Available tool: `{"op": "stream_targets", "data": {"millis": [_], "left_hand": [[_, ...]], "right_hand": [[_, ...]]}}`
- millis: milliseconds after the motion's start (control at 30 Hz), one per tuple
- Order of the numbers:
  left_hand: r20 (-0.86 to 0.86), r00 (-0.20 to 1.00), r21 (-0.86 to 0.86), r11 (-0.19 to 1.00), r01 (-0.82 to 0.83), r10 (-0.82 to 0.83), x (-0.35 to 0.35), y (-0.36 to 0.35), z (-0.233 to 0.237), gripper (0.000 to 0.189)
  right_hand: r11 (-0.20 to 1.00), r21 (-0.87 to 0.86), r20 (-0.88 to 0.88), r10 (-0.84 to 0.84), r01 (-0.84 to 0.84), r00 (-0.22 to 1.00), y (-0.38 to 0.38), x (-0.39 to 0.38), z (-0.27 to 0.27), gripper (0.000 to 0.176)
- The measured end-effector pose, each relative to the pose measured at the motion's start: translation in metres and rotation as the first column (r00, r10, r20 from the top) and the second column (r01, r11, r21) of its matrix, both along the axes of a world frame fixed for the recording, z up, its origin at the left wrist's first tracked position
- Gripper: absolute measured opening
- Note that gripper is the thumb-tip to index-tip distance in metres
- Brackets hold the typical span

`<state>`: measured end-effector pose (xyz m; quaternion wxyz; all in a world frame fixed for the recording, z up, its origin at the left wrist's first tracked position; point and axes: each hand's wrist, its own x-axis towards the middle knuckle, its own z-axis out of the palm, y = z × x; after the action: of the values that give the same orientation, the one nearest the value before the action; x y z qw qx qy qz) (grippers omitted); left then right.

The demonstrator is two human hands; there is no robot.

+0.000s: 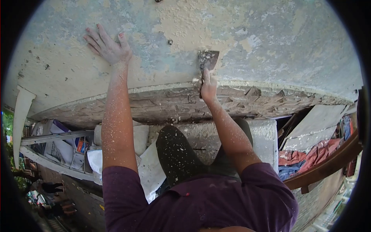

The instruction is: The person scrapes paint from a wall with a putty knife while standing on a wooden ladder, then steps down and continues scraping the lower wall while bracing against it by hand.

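Observation:
My left hand point(109, 47) lies flat against the wall with its fingers spread, dusted white. In my right hand point(209, 86) is a scraper point(208, 60), its wide metal blade on the wall surface and flecked with paint chips. The painted wall point(270, 46) shows patches of cream over worn blue-grey, with rough, peeling paint around and above the blade. White flakes cover both forearms. Part of the scraper's handle is hidden by my fingers.
Below the painted part runs a ledge point(154, 89) above rough stone cladding point(162, 106). At left are a white wooden frame point(58, 137) and sacks point(98, 160). To the right lie red cloth point(320, 152), a leaning board point(315, 125) and a curved brown bar point(328, 164).

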<state>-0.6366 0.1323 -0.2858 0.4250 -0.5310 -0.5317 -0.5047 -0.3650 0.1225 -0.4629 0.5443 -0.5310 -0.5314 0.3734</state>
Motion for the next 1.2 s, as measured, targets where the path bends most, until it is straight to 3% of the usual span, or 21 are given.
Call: {"op": "stream_targets", "data": {"millis": [67,100,133,200,267,300,333,400,433,467,500,533,567,600,700,800,933,967,1000,1100,1200], "left_hand": [[-0.008,1.000,0.014,1.000,0.026,-0.026,-0.002,0.004,0.013,0.075],[-0.018,1.000,0.001,1.000,0.011,-0.011,-0.005,0.004,0.010,0.077],[-0.023,1.000,-0.012,1.000,-0.006,0.006,-0.005,0.003,0.007,0.079],[-0.016,1.000,-0.022,1.000,-0.018,0.018,-0.006,0.002,0.003,0.079],[-0.007,0.999,-0.036,0.998,-0.043,0.042,-0.003,0.001,0.000,0.079],[-0.015,0.999,-0.036,0.999,-0.030,0.029,-0.003,-0.002,-0.002,0.079],[-0.024,1.000,-0.008,1.000,-0.018,0.017,-0.004,0.003,0.006,0.079],[-0.009,1.000,0.012,1.000,-0.023,0.023,-0.004,0.007,0.009,0.078],[-0.001,1.000,0.009,1.000,-0.026,0.026,-0.003,0.005,0.004,0.078],[0.009,0.999,0.005,0.999,-0.037,0.037,-0.001,0.005,0.000,0.078],[0.020,1.000,-0.015,1.000,-0.023,0.023,0.001,0.002,-0.001,0.077],[0.020,1.000,-0.012,1.000,-0.008,0.008,0.000,0.001,0.007,0.077],[0.011,1.000,0.015,1.000,-0.023,0.023,-0.002,0.001,0.013,0.077],[0.006,1.000,0.023,0.999,-0.024,0.024,-0.003,0.002,0.009,0.076],[0.019,1.000,0.044,0.999,-0.018,0.017,-0.003,0.006,0.006,0.076],[0.021,1.000,0.043,0.999,-0.019,0.018,0.000,0.003,0.005,0.076],[0.035,0.999,0.025,0.999,-0.024,0.023,-0.003,0.003,0.007,0.078],[0.036,0.999,0.023,1.000,-0.013,0.012,-0.001,0.002,0.003,0.078],[0.039,0.999,0.030,0.999,-0.017,0.016,-0.002,0.006,0.005,0.079],[0.016,0.999,0.016,0.999,-0.031,0.031,-0.004,-0.002,0.003,0.078],[0.016,0.999,0.021,0.999,-0.028,0.028,-0.008,0.003,0.009,0.078]], "right_hand": [[0.992,0.124,-0.046,-0.030,0.035,0.998,-0.025,0.009,-0.046,0.060],[0.997,-0.078,-0.035,-0.025,0.022,0.999,-0.025,0.016,-0.078,0.059],[0.961,-0.278,-0.021,-0.015,0.009,1.000,-0.032,0.017,-0.055,0.059],[0.965,-0.258,-0.055,0.024,-0.037,0.998,-0.027,0.026,-0.036,0.056],[0.999,-0.034,0.009,-0.010,0.010,1.000,-0.018,0.028,-0.051,0.053],[0.999,-0.045,0.003,-0.011,0.011,1.000,-0.024,0.024,-0.057,0.053],[0.984,0.174,0.161,-0.071,0.043,0.984,-0.014,0.019,-0.056,0.041],[0.833,0.553,0.431,-0.274,-0.011,0.860,-0.007,0.023,-0.062,0.028],[0.965,0.180,0.269,0.140,-0.192,0.953,0.010,0.018,-0.021,0.043],[0.963,0.173,0.278,0.151,-0.204,0.949,0.009,0.021,-0.016,0.043],[0.969,0.197,0.213,0.105,-0.148,0.971,0.001,0.020,-0.014,0.029],[0.967,0.238,0.137,0.055,-0.087,0.989,0.002,0.014,-0.007,0.044],[0.999,0.036,0.079,0.028,-0.031,0.996,-0.020,0.012,-0.008,0.053],[0.997,0.058,0.077,0.039,-0.044,0.996,-0.017,0.003,0.004,0.053],[0.991,-0.123,0.256,0.090,-0.060,0.963,-0.004,-0.017,0.064,0.060],[0.995,-0.097,0.152,0.053,-0.039,0.987,-0.022,-0.021,0.069,0.063],[0.993,-0.110,0.158,0.071,-0.053,0.985,-0.032,-0.030,0.088,0.060],[0.984,-0.160,0.020,0.083,-0.079,0.996,-0.025,-0.037,0.103,0.059],[0.987,-0.144,0.028,0.077,-0.072,0.997,-0.018,-0.034,0.105,0.059],[0.996,-0.032,0.115,0.085,-0.082,0.990,-0.019,-0.044,0.114,0.060],[0.976,0.214,0.159,0.008,-0.042,0.987,-0.020,-0.045,0.133,0.057]]}}
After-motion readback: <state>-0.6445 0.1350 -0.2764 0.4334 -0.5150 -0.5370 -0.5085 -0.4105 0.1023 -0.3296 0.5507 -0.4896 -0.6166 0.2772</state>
